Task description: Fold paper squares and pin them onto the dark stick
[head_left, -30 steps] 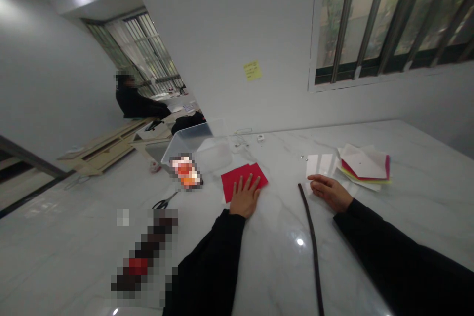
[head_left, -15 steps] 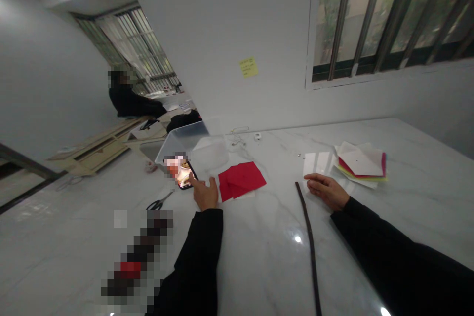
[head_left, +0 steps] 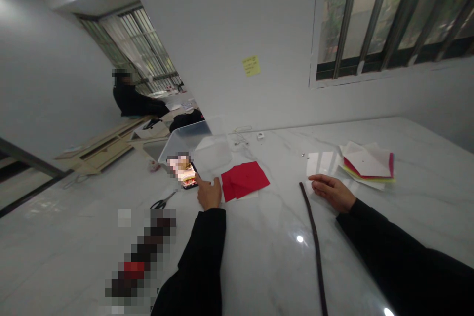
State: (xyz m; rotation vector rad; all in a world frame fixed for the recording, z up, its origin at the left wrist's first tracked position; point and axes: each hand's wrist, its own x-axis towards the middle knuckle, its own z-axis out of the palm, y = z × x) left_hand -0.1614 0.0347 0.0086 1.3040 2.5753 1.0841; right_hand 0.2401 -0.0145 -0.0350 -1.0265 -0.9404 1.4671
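My left hand (head_left: 209,193) reaches to a phone (head_left: 188,176) lying on the white marble table (head_left: 266,256), one finger stretched out onto its lit screen, the other fingers curled. A folded red paper (head_left: 244,179) lies just right of that hand. My right hand (head_left: 331,190) rests on the table with fingers loosely curled, holding nothing, beside the top end of a long dark strip (head_left: 314,239). A white sheet (head_left: 321,163) lies just beyond it.
A stack of coloured papers (head_left: 366,164) lies at the right. A clear plastic box (head_left: 198,148) stands behind the phone, scissors (head_left: 163,202) lie left of my left arm. A seated person (head_left: 135,101) is in the far room. A yellow note (head_left: 251,66) sticks to the wall.
My left hand left the red paper and moved left to the phone, where a finger now touches the screen. My right hand stayed put.
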